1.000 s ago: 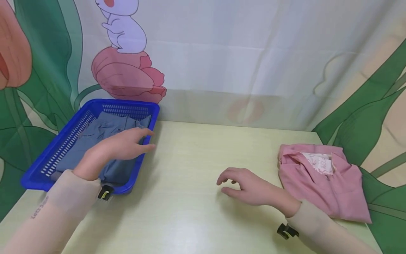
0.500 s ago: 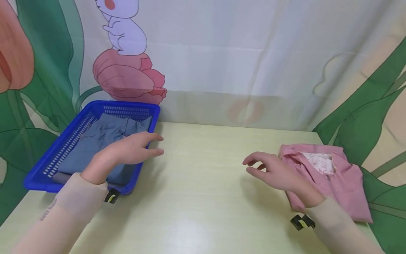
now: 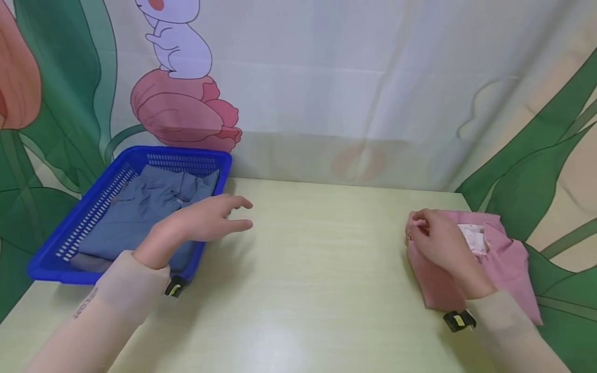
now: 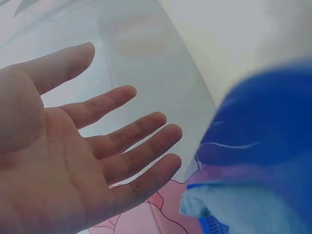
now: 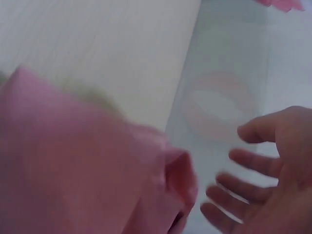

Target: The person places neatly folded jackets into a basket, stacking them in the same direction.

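Observation:
A folded pink jacket [image 3: 508, 274] with a white patterned lining at its neck lies at the right of the table. My right hand [image 3: 445, 243] is over its far left corner, fingertips right at the fabric's edge. In the right wrist view the fingers of that hand [image 5: 263, 180] are spread and relaxed beside the pink cloth. My left hand [image 3: 200, 217] hovers by the right rim of a blue plastic basket [image 3: 39, 269], palm turned inward and holding nothing. Its fingers [image 4: 141, 131] are loosely extended in the left wrist view. Folded blue-grey clothing [image 3: 140, 212] lies inside the basket.
The pale table [image 3: 298, 269] stretches between basket and jacket. Behind it hangs a curtain [image 3: 317, 93] printed with a rabbit, tulips and green leaves, meeting the table's back edge. A small black wrist camera [image 3: 459, 321] sits at the right sleeve cuff.
My right hand has moved right and away from me, from above the bare table to the jacket's corner. The left hand has drifted slightly right, past the basket rim.

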### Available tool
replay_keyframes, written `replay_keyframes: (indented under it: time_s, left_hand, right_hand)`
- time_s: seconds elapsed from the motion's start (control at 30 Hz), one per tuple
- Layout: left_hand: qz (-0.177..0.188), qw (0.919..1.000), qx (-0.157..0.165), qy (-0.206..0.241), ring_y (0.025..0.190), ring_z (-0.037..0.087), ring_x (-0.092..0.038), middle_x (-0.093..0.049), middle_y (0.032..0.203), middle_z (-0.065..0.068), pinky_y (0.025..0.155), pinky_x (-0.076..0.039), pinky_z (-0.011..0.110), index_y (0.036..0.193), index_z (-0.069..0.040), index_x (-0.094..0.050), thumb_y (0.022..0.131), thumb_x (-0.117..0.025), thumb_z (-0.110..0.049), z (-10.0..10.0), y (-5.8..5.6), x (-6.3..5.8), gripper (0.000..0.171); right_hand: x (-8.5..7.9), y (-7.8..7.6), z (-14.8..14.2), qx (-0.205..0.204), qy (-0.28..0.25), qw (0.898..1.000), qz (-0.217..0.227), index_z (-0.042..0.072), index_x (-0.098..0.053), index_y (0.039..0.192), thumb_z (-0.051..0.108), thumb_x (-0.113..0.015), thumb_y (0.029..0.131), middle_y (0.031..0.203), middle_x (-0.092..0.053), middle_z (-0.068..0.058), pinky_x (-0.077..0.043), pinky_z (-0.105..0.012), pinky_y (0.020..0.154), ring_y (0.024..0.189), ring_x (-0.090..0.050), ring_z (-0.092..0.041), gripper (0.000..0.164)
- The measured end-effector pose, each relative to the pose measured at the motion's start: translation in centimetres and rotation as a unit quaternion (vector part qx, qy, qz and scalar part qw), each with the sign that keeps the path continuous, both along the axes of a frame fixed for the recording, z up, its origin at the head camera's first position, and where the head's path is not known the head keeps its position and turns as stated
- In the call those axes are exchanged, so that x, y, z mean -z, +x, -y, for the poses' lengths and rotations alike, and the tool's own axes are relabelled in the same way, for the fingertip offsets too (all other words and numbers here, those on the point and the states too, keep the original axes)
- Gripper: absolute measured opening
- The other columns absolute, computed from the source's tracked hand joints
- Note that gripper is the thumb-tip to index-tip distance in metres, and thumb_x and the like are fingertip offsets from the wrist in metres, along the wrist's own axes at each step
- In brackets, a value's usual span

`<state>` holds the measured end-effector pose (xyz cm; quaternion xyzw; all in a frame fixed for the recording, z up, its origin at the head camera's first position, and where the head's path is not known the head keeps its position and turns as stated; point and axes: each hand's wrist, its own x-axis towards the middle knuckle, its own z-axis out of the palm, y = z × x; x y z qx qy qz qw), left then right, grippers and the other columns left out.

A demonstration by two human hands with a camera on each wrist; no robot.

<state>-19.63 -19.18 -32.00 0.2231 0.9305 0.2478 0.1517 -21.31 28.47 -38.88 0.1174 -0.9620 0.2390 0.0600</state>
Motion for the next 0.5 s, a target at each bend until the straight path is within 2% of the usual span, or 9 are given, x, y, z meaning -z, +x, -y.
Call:
replay_keyframes:
  time_s: [0.13, 0.2, 0.33, 0.5]
  left_hand:
    - [0.006, 1.0000, 0.001, 0.000, 0.134, 0.040, -0.048, -0.052, 0.146, 0.021, 0.109, -0.040, 0.057, 0.147, -0.001, -0.051, 0.106, -0.057, -0.034, -0.4, 0.0, -0.1, 0.053]
    - [0.007, 1.0000, 0.003, 0.001, 0.134, 0.040, -0.048, -0.052, 0.146, 0.021, 0.108, -0.040, 0.057, 0.147, -0.001, -0.051, 0.106, -0.057, -0.033, -0.5, 0.0, 0.0, 0.052]
    - [0.004, 1.0000, 0.005, 0.002, 0.133, 0.040, -0.049, -0.053, 0.145, 0.020, 0.108, -0.041, 0.056, 0.147, -0.002, -0.052, 0.105, -0.057, -0.033, -0.7, -0.2, 0.3, 0.052]
    - [0.007, 1.0000, 0.004, -0.004, 0.133, 0.039, -0.049, -0.054, 0.144, 0.019, 0.107, -0.041, 0.055, 0.147, -0.004, -0.052, 0.105, -0.057, -0.035, -0.7, -0.3, 0.7, 0.052]
  right_hand:
    - [0.6, -0.6, -1.3, 0.057, 0.024, 0.997, -0.039, -0.012, -0.056, 0.128, 0.017, -0.061, 0.099, 0.137, -0.043, -0.039, -0.035, -0.073, 0.098, 0.129, -0.038, -0.055, 0.041]
    - [0.9, -0.9, -2.0, 0.084, 0.032, 0.995, -0.032, -0.014, -0.050, 0.132, 0.021, -0.062, 0.099, 0.143, -0.034, -0.041, -0.027, -0.079, 0.099, 0.134, -0.027, -0.058, 0.049]
    - [1.5, -1.4, -3.2, 0.127, 0.058, 0.990, 0.033, -0.017, -0.037, 0.142, 0.032, -0.060, 0.100, 0.146, -0.025, -0.044, -0.019, -0.083, 0.098, 0.135, -0.021, -0.062, 0.069]
    - [2.7, -1.6, -4.7, 0.141, 0.097, 0.977, 0.130, -0.019, -0.016, 0.151, 0.041, -0.054, 0.102, 0.146, -0.014, -0.048, -0.014, -0.088, 0.097, 0.135, -0.011, -0.066, 0.086]
